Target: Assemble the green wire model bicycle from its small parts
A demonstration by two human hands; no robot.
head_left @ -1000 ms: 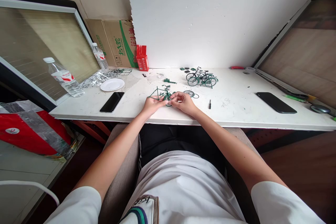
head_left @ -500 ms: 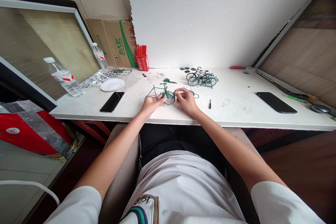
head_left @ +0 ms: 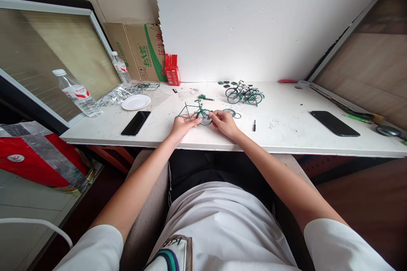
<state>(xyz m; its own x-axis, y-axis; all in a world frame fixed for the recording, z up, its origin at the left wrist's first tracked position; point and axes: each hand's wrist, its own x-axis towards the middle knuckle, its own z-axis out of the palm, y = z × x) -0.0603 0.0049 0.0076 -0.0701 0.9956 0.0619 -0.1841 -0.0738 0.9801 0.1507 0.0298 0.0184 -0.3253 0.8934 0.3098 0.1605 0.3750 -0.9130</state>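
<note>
My left hand (head_left: pixel 183 128) is closed around the lower part of a green model bicycle (head_left: pixel 190 110), thumb stretched toward its front wheel. The bicycle is upright, with one wheel fitted at the fork and none showing at the rear. At the right rim of that front wheel (head_left: pixel 205 117), my right hand (head_left: pixel 223 122) is closed, thumb and index finger pinching at it. Whether a tiny part is between those fingertips I cannot tell. Just beyond my right hand lie a loose spoked wheel (head_left: pixel 229 112) and a thin dark ring (head_left: pixel 238 115).
Finished-looking model bicycles (head_left: pixel 244 94) stand behind to the right. A green part (head_left: pixel 206 98) lies behind the held bicycle. A small black stick (head_left: pixel 254 125) and phones (head_left: pixel 135 123) lie on the white table (head_left: pixel 286 135). A paper plate (head_left: pixel 136 102) and water bottles (head_left: pixel 79 95) are left.
My right hand has moved slightly left and down, from beside the front wheel onto its rim. More of the loose wheel behind it now shows. The left hand has hardly moved.
</note>
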